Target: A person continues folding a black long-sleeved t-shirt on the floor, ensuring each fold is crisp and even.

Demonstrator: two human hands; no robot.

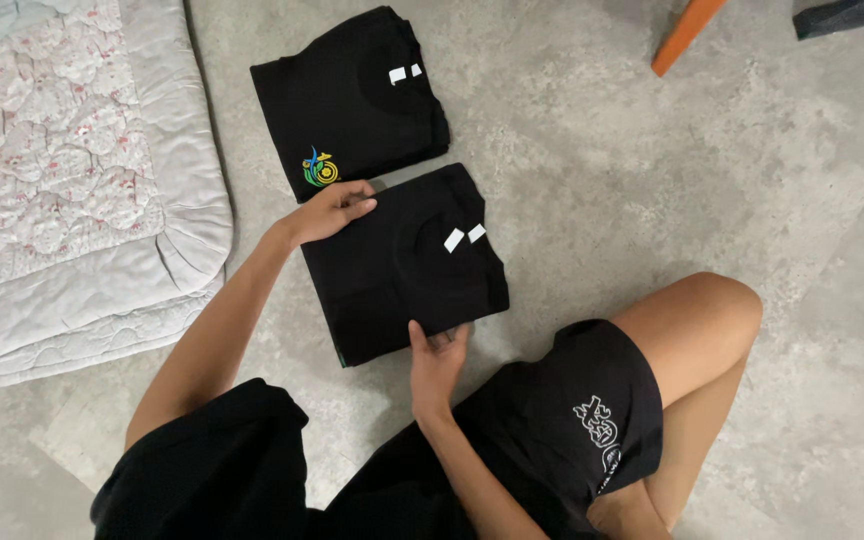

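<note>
- Near shirt (402,265): black, folded into a rectangle, lying flat on the grey floor (652,180) just in front of the seated person. Two white tags show near its neckline.
- Left hand (335,208): rests on the near shirt's upper left corner, fingers laid flat and together. It presses rather than pinches; nothing is enclosed in it.
- Right hand (437,355): at the near shirt's bottom edge, thumb on top and fingers curled under the hem. It grips that edge.
- Far shirt (352,100): also black and folded, with a small coloured emblem at its lower left corner. It lies just beyond the near shirt, the two almost touching at the corner by the left hand.
- Quilt (62,190): pale, floral, to the left, apart from both shirts.
- Orange bar (687,35): at the top edge, well clear.
- Step judged in hand: squaring or shifting the folded near shirt.
- Next move, as judged: it calls for both hands to work together, so that the layers stay aligned and the fold does not slip open.
</note>
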